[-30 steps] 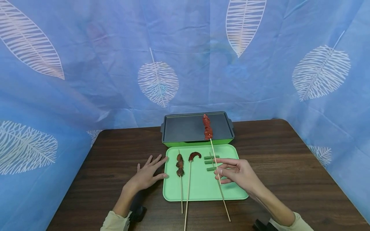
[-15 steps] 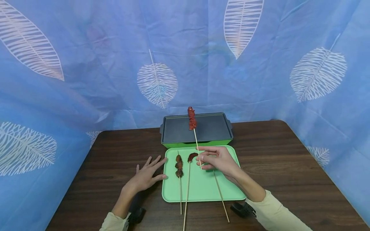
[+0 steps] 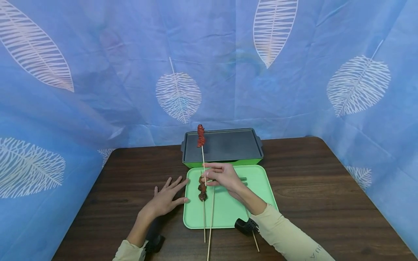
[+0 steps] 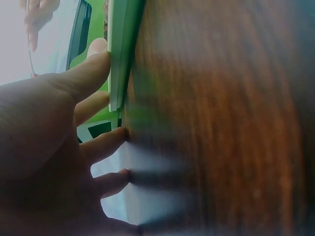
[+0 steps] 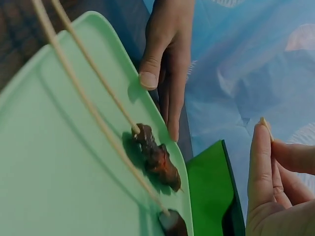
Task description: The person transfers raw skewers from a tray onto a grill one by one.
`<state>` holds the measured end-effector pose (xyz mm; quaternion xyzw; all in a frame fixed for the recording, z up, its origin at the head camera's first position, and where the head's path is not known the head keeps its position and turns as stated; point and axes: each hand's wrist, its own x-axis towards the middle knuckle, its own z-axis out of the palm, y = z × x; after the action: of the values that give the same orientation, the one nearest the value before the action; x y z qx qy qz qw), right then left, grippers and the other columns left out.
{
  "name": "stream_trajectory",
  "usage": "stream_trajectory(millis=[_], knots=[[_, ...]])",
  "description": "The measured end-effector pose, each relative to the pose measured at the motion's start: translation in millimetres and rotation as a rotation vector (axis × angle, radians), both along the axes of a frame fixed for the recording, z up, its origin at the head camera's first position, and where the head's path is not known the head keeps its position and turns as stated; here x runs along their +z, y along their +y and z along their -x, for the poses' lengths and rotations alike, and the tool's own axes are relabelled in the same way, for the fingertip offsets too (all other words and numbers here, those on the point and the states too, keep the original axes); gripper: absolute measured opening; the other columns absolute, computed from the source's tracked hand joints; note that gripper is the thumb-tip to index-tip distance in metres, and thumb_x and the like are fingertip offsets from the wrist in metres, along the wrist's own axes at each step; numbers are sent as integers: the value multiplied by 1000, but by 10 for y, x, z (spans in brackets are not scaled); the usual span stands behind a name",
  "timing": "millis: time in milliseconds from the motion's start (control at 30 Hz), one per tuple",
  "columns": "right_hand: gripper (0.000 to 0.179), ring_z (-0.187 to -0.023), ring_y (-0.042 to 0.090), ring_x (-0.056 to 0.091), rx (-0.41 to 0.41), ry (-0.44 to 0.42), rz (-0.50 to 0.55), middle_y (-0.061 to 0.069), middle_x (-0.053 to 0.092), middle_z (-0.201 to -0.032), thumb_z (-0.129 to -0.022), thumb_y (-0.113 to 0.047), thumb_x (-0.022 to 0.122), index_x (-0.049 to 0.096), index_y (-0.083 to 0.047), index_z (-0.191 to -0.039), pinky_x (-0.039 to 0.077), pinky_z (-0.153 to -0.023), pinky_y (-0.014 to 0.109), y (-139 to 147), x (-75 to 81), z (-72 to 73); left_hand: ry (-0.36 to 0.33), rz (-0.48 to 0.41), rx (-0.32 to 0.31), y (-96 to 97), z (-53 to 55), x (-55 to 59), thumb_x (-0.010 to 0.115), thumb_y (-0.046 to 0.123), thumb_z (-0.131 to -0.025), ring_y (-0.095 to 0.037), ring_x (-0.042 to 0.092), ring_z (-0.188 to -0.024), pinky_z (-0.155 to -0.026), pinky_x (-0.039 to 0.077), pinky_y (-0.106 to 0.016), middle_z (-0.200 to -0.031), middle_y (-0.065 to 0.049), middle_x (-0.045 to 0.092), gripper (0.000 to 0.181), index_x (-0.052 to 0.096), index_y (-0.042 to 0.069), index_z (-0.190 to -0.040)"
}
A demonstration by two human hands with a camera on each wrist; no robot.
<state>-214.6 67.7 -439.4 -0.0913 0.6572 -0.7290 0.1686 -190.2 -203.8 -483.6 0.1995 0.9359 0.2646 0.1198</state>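
Note:
My right hand pinches the stick of a red meat skewer, held up with its meat in front of the left part of the griddle in the head view. Below lies a light green tray. On it are a brown meat skewer, a skewer with a dark red curved piece, and a skewer of green stalk pieces, partly hidden by my right hand and arm. My left hand rests with spread fingers on the table, thumb and forefinger touching the tray's left edge.
Behind the tray stands a dark flat griddle on a green base. Several skewer sticks, such as the long stick, jut over the tray's front edge. A blue leaf-print cloth hangs behind the brown wooden table.
My right hand has carried the red meat skewer leftward, from over the green stalk skewer to above the brown meat skewer. The left hand has stayed at the tray's edge.

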Motion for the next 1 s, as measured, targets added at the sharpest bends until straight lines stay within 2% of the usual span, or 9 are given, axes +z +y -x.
stream_trajectory(millis=[300,700,1000], knots=[[40,-93,22,76,-7,-76,44,20,74,-111,-101,-1,63,59,6,-140,61,-82,36,-237,-103,126,-4,10,7,7,2,13,63,47,-101,-50,7,-153,-102,4,-88,-169,-14,22,71,35,24,-163],[41,-95,24,75,-13,-139,64,20,74,-111,-101,0,62,57,8,-141,60,-84,37,-302,-190,205,8,13,19,17,4,4,63,47,-101,-49,7,-153,-102,3,-88,-169,-14,23,71,36,25,-162],[43,-90,20,75,-26,-155,82,18,74,-107,-99,0,63,57,8,-141,61,-82,36,-337,-214,219,2,5,18,9,-6,-7,62,48,-101,-48,7,-154,-102,2,-88,-169,-14,23,71,35,25,-163]])
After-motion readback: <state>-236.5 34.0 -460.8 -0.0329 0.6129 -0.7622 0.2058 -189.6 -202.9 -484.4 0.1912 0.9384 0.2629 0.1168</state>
